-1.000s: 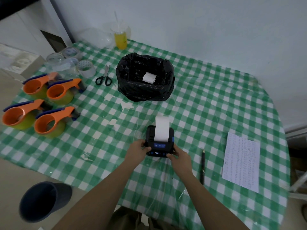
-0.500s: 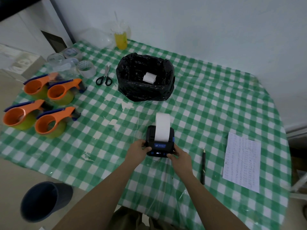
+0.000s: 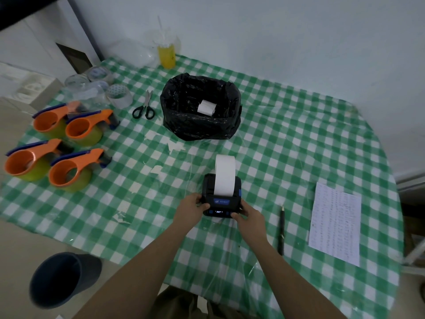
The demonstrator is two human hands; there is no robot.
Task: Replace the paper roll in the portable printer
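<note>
A small black portable printer (image 3: pixel 221 202) with blue trim sits on the green checked table, its front panel lit. A strip of white paper (image 3: pixel 225 174) rises out of its slot and curls away from me. My left hand (image 3: pixel 191 207) grips the printer's left side and my right hand (image 3: pixel 248 218) grips its right front corner. A white paper roll (image 3: pixel 206 107) lies inside the black bag-lined bin (image 3: pixel 200 128) farther back.
Several orange tape dispensers (image 3: pixel 76 166) stand at the left, with tape rolls (image 3: pixel 119 96) and scissors (image 3: pixel 144 107) behind them. A pen (image 3: pixel 281 230) and a printed sheet (image 3: pixel 334 223) lie to the right. A yellow drink cup (image 3: pixel 166 54) stands by the wall. A dark bucket (image 3: pixel 62 278) sits on the floor.
The paper strip has fed out a little longer from the printer. Both hands stay on the printer in the same place.
</note>
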